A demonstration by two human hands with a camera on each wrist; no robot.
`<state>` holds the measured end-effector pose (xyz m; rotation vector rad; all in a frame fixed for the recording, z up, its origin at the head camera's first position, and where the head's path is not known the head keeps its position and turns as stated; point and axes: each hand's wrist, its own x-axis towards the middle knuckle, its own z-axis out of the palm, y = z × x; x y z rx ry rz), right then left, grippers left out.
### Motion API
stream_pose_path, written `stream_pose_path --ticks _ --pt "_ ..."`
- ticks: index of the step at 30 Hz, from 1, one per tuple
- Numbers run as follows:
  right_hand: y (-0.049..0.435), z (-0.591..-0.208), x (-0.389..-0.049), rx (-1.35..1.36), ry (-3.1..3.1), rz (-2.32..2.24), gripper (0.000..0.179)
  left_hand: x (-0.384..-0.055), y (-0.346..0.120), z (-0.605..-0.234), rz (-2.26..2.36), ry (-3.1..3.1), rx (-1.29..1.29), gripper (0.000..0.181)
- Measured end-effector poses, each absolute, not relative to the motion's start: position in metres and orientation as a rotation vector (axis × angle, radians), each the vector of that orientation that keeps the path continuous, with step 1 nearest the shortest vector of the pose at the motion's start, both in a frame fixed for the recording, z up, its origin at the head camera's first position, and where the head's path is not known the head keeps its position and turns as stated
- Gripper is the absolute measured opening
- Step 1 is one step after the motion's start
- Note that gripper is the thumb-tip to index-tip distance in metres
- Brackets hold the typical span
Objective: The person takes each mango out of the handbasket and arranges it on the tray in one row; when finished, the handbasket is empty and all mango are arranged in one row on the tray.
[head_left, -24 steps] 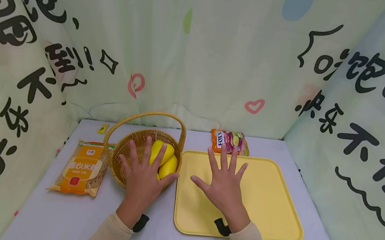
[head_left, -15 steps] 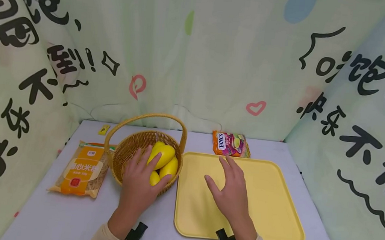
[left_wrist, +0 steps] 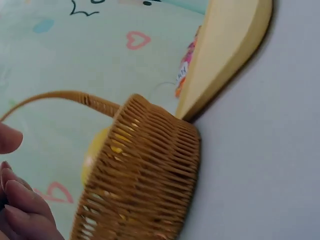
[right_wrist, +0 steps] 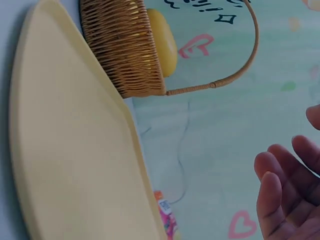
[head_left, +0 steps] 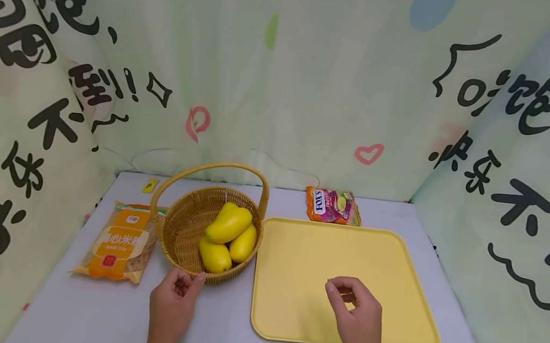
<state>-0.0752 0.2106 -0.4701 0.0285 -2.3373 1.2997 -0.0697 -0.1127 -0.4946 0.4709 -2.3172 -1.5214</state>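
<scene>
Looking down from the head view, we see the left hand (head_left: 173, 304) resting on the pale grey bench (head_left: 99, 308) just in front of the round woven wicker basket with an arched handle (head_left: 188, 229). Its fingers are loosely curled and hold nothing, with the thumb tip touching or almost touching the basket's near rim; we cannot tell which. The left wrist view shows the curled fingertips (left_wrist: 20, 210) beside the basket wall (left_wrist: 145, 170), apart from it.

Three smooth yellow mangoes (head_left: 227, 236) lie piled in the basket's right half, the top one tilted across the other two. One mango (right_wrist: 162, 42) shows above the rim in the right wrist view.

The right hand (head_left: 357, 318) hovers over the near part of the flat pale yellow rectangular tray (head_left: 298, 248), fingers bent inward and relaxed, gripping nothing. The tray lies just beside the basket, its left edge touching or nearly touching the wicker.

Behind the tray's far edge lies a small orange and pink candy bag (head_left: 332, 205). Left of the basket lies an orange and clear packet of rice noodles (head_left: 119, 240), and a small yellow tag (head_left: 150, 185) sits near the bench's far left corner. Pale green printed cloth (head_left: 282, 75) hangs around the bench.
</scene>
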Motion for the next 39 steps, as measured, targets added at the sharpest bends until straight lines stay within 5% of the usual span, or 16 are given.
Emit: stream_pose_path --ticks 7,17,27,39 --pt "0.208 -0.486 -0.055 -0.300 -2.410 1.726 0.011 -0.073 -0.131 -0.507 -1.795 -2.238 0.868 0.030" --pt "0.184 -0.498 -0.041 -0.226 -2.415 1.944 0.012 -0.086 -0.141 -0.516 -2.140 -1.921 0.993 0.031" --pt "0.172 -0.501 -0.035 -0.288 -2.481 1.993 0.010 -0.093 -0.142 -0.519 -2.392 -1.660 0.857 0.089" --pt "0.170 -0.505 -0.040 -0.039 -2.498 1.855 0.010 -0.100 -0.137 -0.532 -2.366 -1.654 0.801 0.097"
